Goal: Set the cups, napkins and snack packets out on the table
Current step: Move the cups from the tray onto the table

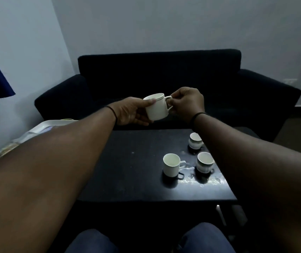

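White glazed cup (156,109) — both hands gripping.

Your one camera sits on your head, looking forward and down past both forearms. The dark table (137,161) lies close below, your knees (93,241) at the bottom edge, the sofa (158,70) and wall (164,21) beyond. The wide lens bends the edges. No second view overlaps.

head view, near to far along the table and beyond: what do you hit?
Straight white cup → ribbed cup → far ribbed cup → white cup held in the air between left hand and right hand → dark sofa → wall.
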